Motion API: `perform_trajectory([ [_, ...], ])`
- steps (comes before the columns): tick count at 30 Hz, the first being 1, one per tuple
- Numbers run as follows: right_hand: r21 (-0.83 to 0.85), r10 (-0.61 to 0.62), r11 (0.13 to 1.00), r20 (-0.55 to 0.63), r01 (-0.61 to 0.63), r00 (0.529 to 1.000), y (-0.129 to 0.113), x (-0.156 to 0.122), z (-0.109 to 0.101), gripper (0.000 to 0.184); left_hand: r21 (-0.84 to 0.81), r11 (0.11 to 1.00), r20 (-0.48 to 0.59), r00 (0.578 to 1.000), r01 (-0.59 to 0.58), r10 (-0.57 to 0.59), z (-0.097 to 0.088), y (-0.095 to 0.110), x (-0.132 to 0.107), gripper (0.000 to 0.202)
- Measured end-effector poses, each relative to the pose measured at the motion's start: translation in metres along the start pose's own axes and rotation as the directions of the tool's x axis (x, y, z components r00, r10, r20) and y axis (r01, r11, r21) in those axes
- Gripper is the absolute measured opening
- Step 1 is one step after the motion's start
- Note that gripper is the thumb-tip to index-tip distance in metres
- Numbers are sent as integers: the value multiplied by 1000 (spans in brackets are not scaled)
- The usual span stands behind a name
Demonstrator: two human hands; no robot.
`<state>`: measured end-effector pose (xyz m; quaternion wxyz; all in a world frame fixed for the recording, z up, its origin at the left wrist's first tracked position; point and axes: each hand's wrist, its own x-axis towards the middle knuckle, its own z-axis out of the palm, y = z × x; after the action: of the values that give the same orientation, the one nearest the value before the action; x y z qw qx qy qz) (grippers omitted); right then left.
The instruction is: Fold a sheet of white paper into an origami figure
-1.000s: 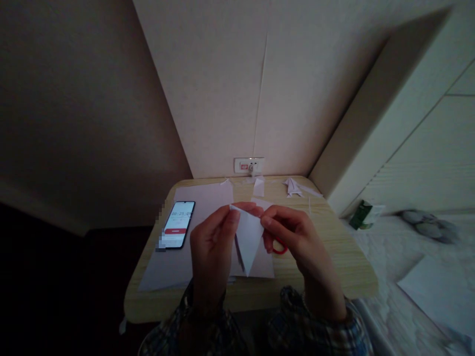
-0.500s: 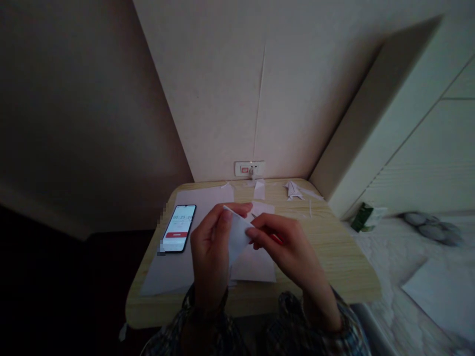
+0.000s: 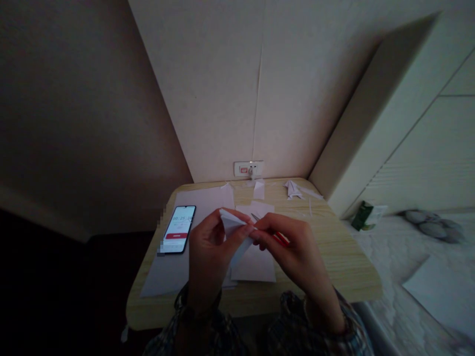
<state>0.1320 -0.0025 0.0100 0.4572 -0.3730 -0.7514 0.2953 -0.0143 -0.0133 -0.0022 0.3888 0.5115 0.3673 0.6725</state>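
Pale wall panels stand in dim light behind a light-wood bench with rounded corners. Over its middle, the left hand and the right hand meet, thumbs and fingertips pinched on a small folded piece of white paper, held above the bench. One sharp corner of it points up and left, away from the person; from there the top edge slants down toward the right fingertips. A lower flap slopes down and left behind the left thumb, which hides part of it, so I cannot tell its full long axis.

Under the hands lies a white rectangular paper sheet, its near edge short of the bench's front edge. Red-handled metal scissors show partly behind the right hand, a blade tip poking out up and left. Bare wood gives room from the right hand to the right edge. Leftward, a black-framed phone with a lit screen rests on large white sheets near the left edge. Toward the back right corner sits a folded white paper figure; beyond the right edge is a bed with a pale quilted cover.
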Motion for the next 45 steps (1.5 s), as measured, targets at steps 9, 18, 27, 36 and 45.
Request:
perform_trajectory([
  [9,-33,-28,999,34,29,999,-3,-2,-5,25,-26,1000,-37,999,-17,16,2,7,1,19],
  [18,-59,-70,995,67,74,995,-4,-3,-8,23,-1,998,-239,969,-65,63,-1,5,3,16],
  [27,-30,-52,998,-125,49,991,-1,-1,-8,20,86,996,-224,974,-4,23,-12,8,3,17],
  [36,-73,-79,995,-149,69,986,5,-2,-16,21,360,924,141,972,129,-190,-23,16,11,13],
  [45,-101,2,995,-110,-13,994,8,-1,-19,19,416,904,52,990,97,-130,-30,16,12,9],
])
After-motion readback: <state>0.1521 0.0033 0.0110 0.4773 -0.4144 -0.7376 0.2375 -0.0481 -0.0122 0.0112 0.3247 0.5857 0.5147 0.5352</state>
